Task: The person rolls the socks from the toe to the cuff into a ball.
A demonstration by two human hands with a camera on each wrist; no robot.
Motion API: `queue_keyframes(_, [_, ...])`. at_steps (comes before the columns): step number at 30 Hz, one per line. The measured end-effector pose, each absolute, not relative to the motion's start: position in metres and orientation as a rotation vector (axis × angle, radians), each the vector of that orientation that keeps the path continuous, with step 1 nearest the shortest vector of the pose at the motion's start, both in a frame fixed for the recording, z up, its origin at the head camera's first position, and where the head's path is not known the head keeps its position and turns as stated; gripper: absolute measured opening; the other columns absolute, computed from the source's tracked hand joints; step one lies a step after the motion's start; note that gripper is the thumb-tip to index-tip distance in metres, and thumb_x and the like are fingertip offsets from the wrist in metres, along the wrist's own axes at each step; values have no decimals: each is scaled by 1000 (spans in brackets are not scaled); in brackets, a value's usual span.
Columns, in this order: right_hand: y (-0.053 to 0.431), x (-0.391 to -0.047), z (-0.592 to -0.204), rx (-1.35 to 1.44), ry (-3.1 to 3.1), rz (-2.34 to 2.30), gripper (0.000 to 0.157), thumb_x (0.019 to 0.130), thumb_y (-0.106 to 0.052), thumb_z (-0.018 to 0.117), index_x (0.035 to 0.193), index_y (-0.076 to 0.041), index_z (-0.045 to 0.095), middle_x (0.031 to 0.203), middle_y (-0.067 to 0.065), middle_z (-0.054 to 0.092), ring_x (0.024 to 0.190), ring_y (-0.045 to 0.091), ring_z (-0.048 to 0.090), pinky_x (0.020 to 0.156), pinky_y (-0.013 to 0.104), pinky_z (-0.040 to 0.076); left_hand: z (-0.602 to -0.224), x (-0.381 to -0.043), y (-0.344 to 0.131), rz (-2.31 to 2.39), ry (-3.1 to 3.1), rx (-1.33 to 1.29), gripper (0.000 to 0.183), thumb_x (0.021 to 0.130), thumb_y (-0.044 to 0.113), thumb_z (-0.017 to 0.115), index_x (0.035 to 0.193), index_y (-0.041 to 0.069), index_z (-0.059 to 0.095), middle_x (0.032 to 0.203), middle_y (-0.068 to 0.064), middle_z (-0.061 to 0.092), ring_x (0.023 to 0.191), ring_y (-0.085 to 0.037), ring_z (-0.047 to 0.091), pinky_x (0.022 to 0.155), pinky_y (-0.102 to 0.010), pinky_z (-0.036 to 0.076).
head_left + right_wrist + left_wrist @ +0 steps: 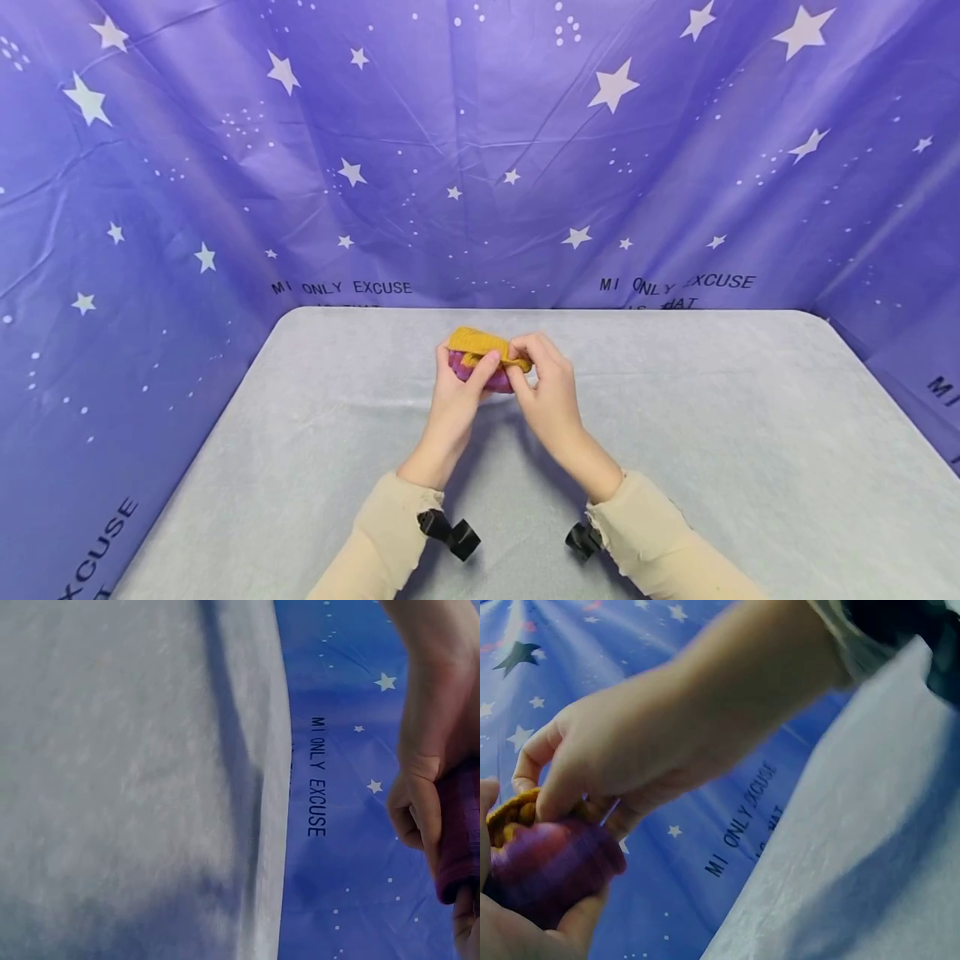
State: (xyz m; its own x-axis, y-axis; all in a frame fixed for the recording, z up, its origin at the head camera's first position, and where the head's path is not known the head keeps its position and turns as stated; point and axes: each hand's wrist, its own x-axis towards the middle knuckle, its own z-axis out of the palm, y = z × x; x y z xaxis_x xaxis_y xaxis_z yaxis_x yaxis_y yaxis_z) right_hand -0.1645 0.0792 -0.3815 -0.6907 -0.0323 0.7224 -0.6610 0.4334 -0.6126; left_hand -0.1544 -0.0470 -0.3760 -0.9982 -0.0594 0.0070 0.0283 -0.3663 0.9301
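A rolled-up knitted sock, mustard-yellow at its ribbed cuff and purple striped below, is held between both hands just above the far part of the table. My left hand grips it from the left, thumb lying across the front. On the other side my right hand pinches the yellow edge between thumb and fingers. In the left wrist view the purple part bulges below the yellow rim. Only the purple side shows in the right wrist view, cut by the frame's edge. Fingers behind the bundle are hidden.
A pale grey cloth-covered table extends around the hands. Behind it and at both sides hangs a blue-purple curtain with white stars and lettering. Black wrist cameras are strapped near both beige sleeves.
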Motion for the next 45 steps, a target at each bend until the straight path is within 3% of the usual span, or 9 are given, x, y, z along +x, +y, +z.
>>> queue_keyframes(9, [91, -159, -384, 947, -1959, 1165, 17, 84, 0, 68, 101, -3, 66, 89, 5, 64, 84, 16, 56, 77, 25, 48, -373, -156, -61, -2648, -1625, 96, 43, 92, 3, 63, 127, 8, 40, 105, -3, 58, 87, -11, 65, 74, -21, 59])
queue_keyframes(13, [101, -154, -376, 1021, -1905, 1136, 25, 80, 1, 65, 105, 0, 64, 92, 8, 66, 86, 18, 59, 85, 19, 49, -370, -151, -69, -2732, -1602, -117, 36, 91, 2, 59, 123, 10, 45, 106, -1, 61, 90, -11, 67, 79, -23, 59])
queue_keyframes(18, [108, -151, -361, 1090, -1806, 1155, 17, 78, 2, 68, 94, -3, 68, 94, 10, 67, 91, 23, 60, 91, 25, 48, -367, -146, -77, -2789, -1645, -415, 29, 92, 6, 55, 120, 14, 49, 109, 1, 63, 97, -12, 67, 86, -26, 58])
queue_keyframes(24, [120, -152, -345, 1229, -1915, 1453, 25, 82, 12, 66, 100, -4, 70, 108, 13, 69, 106, 19, 63, 100, 25, 51, -369, -145, -79, -2897, -1580, -442, 29, 91, 15, 61, 118, 16, 51, 110, 4, 63, 100, -9, 62, 91, -24, 54])
queue_keyframes(30, [125, -155, -337, 1223, -2104, 1394, 20, 85, 6, 70, 98, -8, 64, 104, 5, 68, 103, 14, 62, 97, 24, 51, -373, -144, -78, -2988, -1528, -374, 28, 89, 19, 64, 115, 15, 52, 108, 3, 63, 99, -9, 62, 90, -24, 54])
queue_keyframes(34, [124, -155, -338, 1248, -2015, 1634, 12, 91, 7, 61, 91, -2, 53, 99, 8, 60, 100, 14, 58, 95, 24, 50, -369, -142, -73, -3016, -1488, -321, 34, 89, 23, 66, 117, 14, 51, 110, 2, 63, 100, -9, 62, 90, -25, 54])
queue_keyframes(40, [123, -151, -342, 1247, -1916, 1793, 11, 98, 5, 50, 91, 2, 43, 92, 3, 50, 88, 8, 51, 76, 21, 48, -360, -140, -64, -3064, -1297, -131, 24, 89, 18, 65, 110, 12, 54, 101, 2, 63, 91, -9, 63, 83, -23, 56])
queue_keyframes(43, [121, -150, -344, 1288, -1902, 1668, 14, 101, -5, 52, 92, 1, 43, 89, 5, 45, 88, 11, 45, 75, 23, 42, -357, -139, -60, -3056, -1276, -70, 15, 92, 17, 59, 106, 13, 55, 98, 2, 63, 88, -9, 63, 80, -22, 56])
queue_keyframes(45, [120, -149, -346, 1289, -1923, 1553, 29, 99, -23, 61, 93, 0, 44, 90, 5, 42, 89, 12, 43, 77, 23, 40, -356, -139, -57, -3045, -1284, -56, 11, 94, 16, 55, 105, 13, 54, 96, 2, 62, 86, -9, 62, 78, -22, 56])
